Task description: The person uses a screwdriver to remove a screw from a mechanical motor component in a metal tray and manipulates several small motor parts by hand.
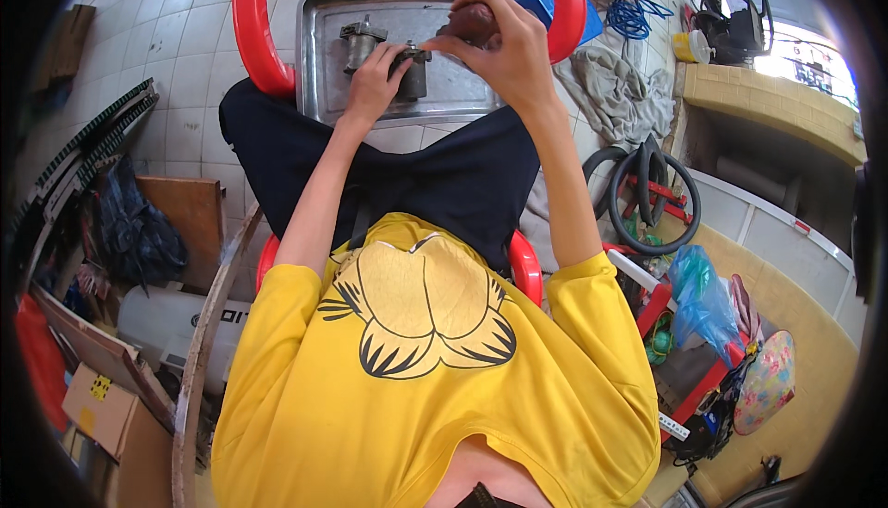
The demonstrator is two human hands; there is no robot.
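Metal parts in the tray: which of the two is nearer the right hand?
The right-hand metal part, at the left hand; the other part sits farther left.

Tray [470,92]: room near right; metal cylinder [413,85] blocks leftward.

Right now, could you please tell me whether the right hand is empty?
No, the right hand holds a dark reddish-brown object over the metal tray.

In the metal tray [313,82], beside a similar metal cylinder [359,51]: a grey, flanged cylinder [413,85].
Touched at its flanged end by the left hand [374,82]; in the right hand [509,41], a dark reddish-brown lump [474,23], partly hidden.
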